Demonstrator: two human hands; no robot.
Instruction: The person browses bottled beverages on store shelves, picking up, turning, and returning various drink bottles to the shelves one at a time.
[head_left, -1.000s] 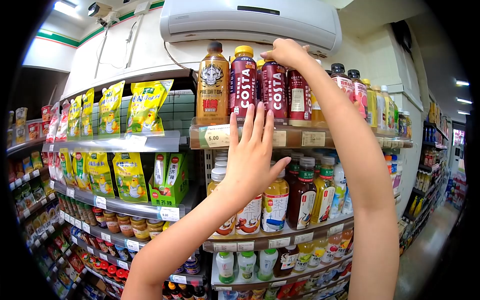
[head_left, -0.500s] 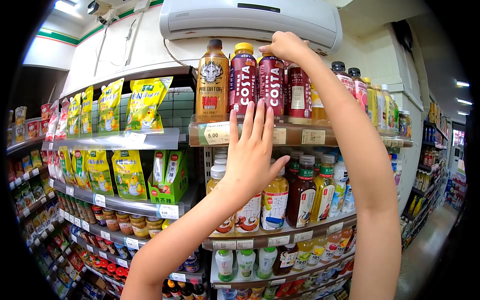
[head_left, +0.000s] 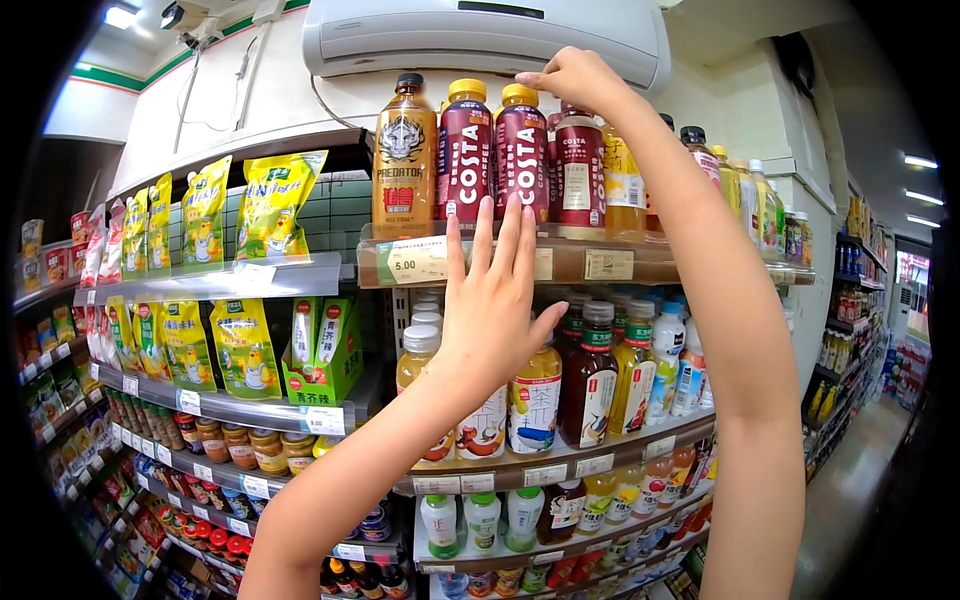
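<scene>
My left hand (head_left: 495, 300) is raised with its fingers spread, fingertips in front of the top shelf's edge and the lower part of the Costa bottles. It holds nothing. Over the yellow cap of a dark red Costa coffee bottle (head_left: 521, 160) hovers my right hand (head_left: 578, 80), a digit stretched out to the left just above the cap. Its other fingers are partly hidden, and no grip on a bottle shows. Another Costa bottle (head_left: 465, 150) stands to the left, beside a gold Predator bottle (head_left: 404, 160). A Costa bottle with a pale label (head_left: 579, 170) is below my right hand.
An air conditioner (head_left: 480, 40) hangs close above the top bottles. Yellow pouches (head_left: 278, 205) fill the shelves at left. Tea bottles (head_left: 590, 385) line the shelf below. A price tag (head_left: 405, 263) sits on the shelf edge. An aisle runs along the right.
My right hand has lifted slightly off the second Costa bottle, so its yellow cap now shows. The view has shifted a little, moving the shelves left. My left hand stays spread.
</scene>
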